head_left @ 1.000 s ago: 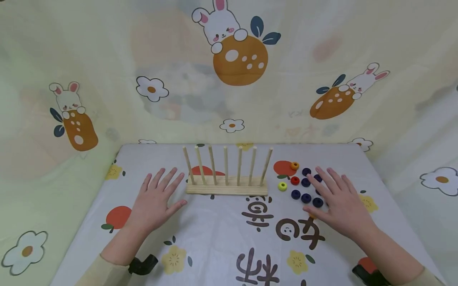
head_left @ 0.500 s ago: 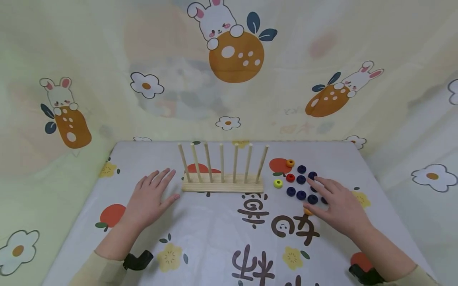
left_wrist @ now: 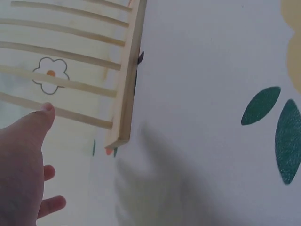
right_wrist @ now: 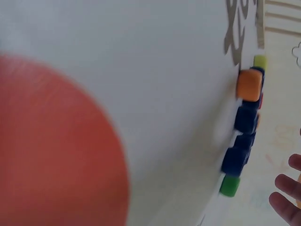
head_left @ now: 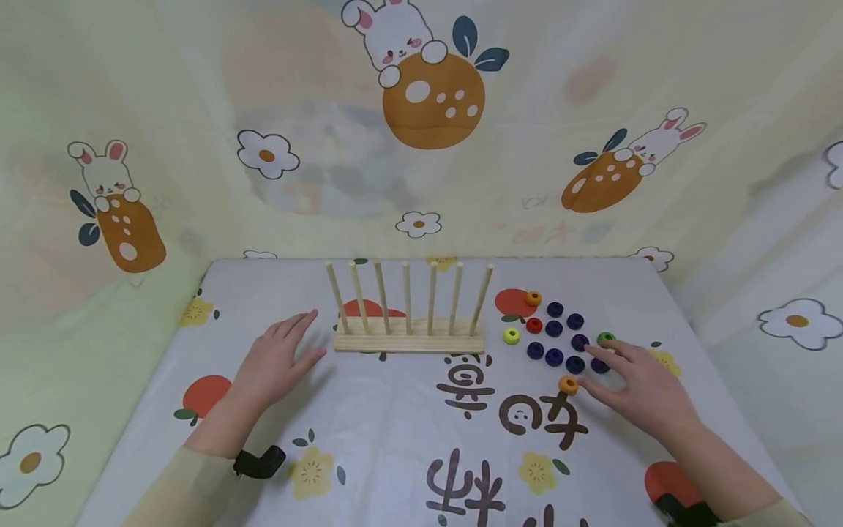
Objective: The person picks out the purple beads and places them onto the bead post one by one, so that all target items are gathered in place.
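My left hand (head_left: 273, 366) is held with relaxed, extended fingers just left of a pale wooden peg rack (head_left: 408, 343), holding nothing; its thumb points toward the rack's near end. The rack carries a row of several upright bare pegs. My right hand (head_left: 642, 388) hovers at the right of a group of loose beads, fingers loosely spread and holding nothing. Its thumb is close to an orange bead (head_left: 568, 385), its fingertips near a green bead (head_left: 606, 337). Several dark blue beads (head_left: 554, 357) lie in the middle. A red bead (head_left: 534, 326) and a yellow-green bead (head_left: 511, 336) lie left of them.
Another orange bead (head_left: 533, 298) lies at the back of the group. A white cloth (head_left: 382, 424) printed with fruit, flowers and brown lettering covers the table. Behind it rises a cream fabric backdrop (head_left: 329, 234) with rabbit prints. Black wrist straps (head_left: 260, 462) show at both wrists.
My right hand has lowered and drawn back to the right, uncovering the green bead and the front orange bead. My left hand's fingers have come closer together. The camera view has shifted slightly.
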The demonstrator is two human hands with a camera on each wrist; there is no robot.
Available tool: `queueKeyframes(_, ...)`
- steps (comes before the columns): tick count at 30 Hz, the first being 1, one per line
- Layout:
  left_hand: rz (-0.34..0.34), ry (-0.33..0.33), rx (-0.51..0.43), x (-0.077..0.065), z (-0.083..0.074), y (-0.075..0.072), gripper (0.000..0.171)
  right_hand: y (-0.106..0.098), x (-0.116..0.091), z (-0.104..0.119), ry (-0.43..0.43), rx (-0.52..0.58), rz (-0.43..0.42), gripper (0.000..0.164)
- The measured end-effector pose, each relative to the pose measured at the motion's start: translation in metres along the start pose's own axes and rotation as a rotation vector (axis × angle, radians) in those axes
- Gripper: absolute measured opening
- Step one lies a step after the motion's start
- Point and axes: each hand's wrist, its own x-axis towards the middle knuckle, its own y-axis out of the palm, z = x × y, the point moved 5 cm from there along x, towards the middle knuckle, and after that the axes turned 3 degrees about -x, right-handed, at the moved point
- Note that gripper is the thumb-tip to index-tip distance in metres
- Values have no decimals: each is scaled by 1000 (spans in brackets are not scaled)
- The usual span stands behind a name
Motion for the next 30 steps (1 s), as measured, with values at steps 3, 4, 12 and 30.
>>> queueKeyframes(3,12,-23,-13,5,4,5,75,4,-1,-9,26,5,18,64)
queueKeyframes(4,21,-33,-16,7,6,6,75,5,-1,-12,33,8,25,64)
queueKeyframes(12,119,-95,-42,24,14,19,71,15,-4,-37,67,30,56,60)
queueKeyframes(30,282,-141,-117,50,19,39,69,29,8,-62,117,31,177,70)
